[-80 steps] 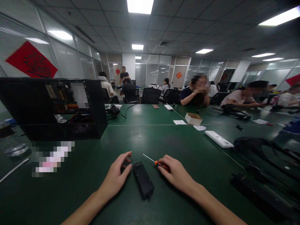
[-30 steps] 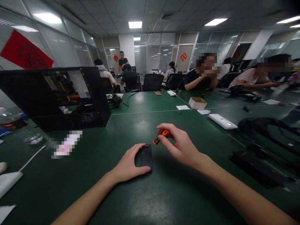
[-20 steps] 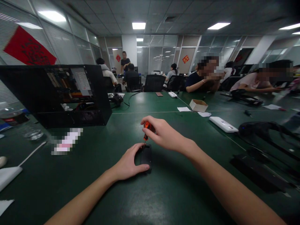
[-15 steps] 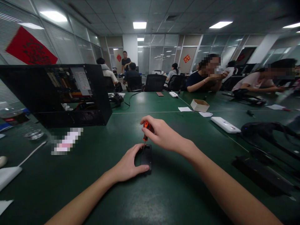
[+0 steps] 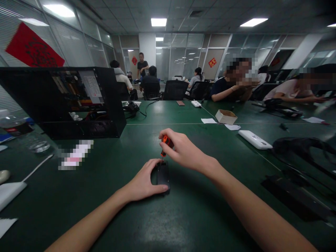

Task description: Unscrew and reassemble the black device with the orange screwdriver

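A small black rectangular box-like device (image 5: 163, 176) lies on the green table (image 5: 147, 220) in front of me. My left hand (image 5: 144, 182) grips it from the left, thumb on its near end and fingers at its far end. My right hand (image 5: 181, 148) is closed around the orange and black handle of a screwdriver (image 5: 165, 142). The screwdriver stands nearly upright, and its thin shaft runs down to the far left part of the device's top face. Whether a screw sits under the tip is too small to make out.
An open black computer case (image 5: 110, 105) stands at the left, near a plastic bottle (image 5: 23, 131). To the right are a white power bank-like block (image 5: 254, 140), black straps (image 5: 301, 148) and a small open box (image 5: 225, 117). Several people sit farther back.
The view has shifted slightly, so the background sits a little higher and the right side farther right. Both hands keep their hold, with the screwdriver still on the device.
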{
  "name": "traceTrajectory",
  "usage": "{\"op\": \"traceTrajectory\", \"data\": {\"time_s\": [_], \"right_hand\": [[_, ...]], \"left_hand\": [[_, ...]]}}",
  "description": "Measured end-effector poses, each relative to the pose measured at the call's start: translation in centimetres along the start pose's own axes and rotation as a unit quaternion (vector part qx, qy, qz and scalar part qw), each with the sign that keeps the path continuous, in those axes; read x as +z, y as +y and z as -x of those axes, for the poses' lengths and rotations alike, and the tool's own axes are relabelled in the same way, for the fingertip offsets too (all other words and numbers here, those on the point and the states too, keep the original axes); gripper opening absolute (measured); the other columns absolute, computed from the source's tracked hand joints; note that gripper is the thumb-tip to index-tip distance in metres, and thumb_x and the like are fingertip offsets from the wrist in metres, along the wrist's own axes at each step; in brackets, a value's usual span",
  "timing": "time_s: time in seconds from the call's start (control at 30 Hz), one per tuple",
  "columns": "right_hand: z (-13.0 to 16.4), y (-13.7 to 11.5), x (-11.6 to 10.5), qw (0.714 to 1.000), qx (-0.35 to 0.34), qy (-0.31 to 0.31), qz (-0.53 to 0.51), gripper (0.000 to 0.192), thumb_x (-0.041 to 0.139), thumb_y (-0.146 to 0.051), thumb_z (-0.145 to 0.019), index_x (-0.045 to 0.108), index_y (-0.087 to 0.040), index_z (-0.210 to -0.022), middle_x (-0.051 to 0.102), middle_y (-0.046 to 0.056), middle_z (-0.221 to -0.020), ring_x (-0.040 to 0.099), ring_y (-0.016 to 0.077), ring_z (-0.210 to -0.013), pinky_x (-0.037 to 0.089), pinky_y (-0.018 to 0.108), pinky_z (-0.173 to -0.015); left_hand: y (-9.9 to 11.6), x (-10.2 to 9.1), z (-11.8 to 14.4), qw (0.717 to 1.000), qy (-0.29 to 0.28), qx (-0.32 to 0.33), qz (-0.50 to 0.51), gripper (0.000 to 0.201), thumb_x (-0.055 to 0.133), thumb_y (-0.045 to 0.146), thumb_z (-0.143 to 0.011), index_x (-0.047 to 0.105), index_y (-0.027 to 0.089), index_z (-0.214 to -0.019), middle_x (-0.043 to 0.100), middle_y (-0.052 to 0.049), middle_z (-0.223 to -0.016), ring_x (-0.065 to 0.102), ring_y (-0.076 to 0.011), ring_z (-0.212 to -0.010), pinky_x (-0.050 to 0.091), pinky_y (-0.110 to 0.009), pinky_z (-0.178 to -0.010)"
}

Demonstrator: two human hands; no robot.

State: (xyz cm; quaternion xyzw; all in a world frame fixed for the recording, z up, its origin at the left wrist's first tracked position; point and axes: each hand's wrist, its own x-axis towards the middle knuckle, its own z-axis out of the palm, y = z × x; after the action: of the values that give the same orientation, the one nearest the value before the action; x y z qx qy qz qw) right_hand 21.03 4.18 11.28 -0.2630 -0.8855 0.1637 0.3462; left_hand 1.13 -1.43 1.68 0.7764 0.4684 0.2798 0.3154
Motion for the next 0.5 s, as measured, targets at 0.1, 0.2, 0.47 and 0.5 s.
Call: {"op": "traceTrajectory", "data": {"time_s": [0.1, 0.2, 0.47, 0.5], "right_hand": [[0.0, -0.2, 0.1, 1.000, -0.007, -0.007, -0.001, 0.013, 0.052, -0.018, -0.097, 0.052, -0.016, -0.110, 0.065, 0.005, -0.093, 0.063, 0.0156, -0.079, 0.046, 0.028, -0.074], [0.0, -0.3, 0.3, 1.000, -0.011, -0.008, 0.000, 0.012, 0.051, -0.018, -0.097, 0.051, -0.017, -0.109, 0.064, 0.005, -0.092, 0.061, 0.0153, -0.078, 0.046, 0.028, -0.073], [0.2, -2.4, -0.8, 0.997, -0.029, -0.071, -0.001, 0.014, 0.058, -0.006, -0.080, 0.057, -0.017, -0.089, 0.061, -0.001, -0.080, 0.054, 0.0114, -0.069, 0.040, 0.024, -0.064], [0.3, -2.8, -1.0, 0.996, -0.023, -0.082, 0.004, 0.014, 0.059, -0.005, -0.078, 0.059, -0.017, -0.086, 0.062, -0.001, -0.079, 0.054, 0.0114, -0.069, 0.039, 0.024, -0.064]], "left_hand": [[-0.2, 0.1, 0.0, 1.000, 0.005, 0.003, -0.003, 0.085, 0.085, 0.044, -0.073, 0.045, 0.021, -0.144, 0.048, -0.014, -0.148, 0.047, -0.0349, -0.137, 0.036, -0.051, -0.118], [-0.3, 0.2, 0.1, 1.000, 0.006, 0.006, -0.010, 0.084, 0.085, 0.044, -0.072, 0.046, 0.020, -0.143, 0.050, -0.014, -0.146, 0.049, -0.0360, -0.135, 0.038, -0.053, -0.116], [-0.6, 0.4, 0.1, 1.000, 0.018, 0.015, -0.008, 0.091, 0.087, 0.041, -0.070, 0.042, 0.021, -0.147, 0.046, -0.014, -0.151, 0.044, -0.0354, -0.139, 0.033, -0.053, -0.120], [-0.6, 0.4, 0.1, 1.000, 0.018, 0.014, -0.008, 0.091, 0.087, 0.040, -0.069, 0.043, 0.021, -0.147, 0.046, -0.014, -0.151, 0.044, -0.0355, -0.139, 0.033, -0.053, -0.120]]}}
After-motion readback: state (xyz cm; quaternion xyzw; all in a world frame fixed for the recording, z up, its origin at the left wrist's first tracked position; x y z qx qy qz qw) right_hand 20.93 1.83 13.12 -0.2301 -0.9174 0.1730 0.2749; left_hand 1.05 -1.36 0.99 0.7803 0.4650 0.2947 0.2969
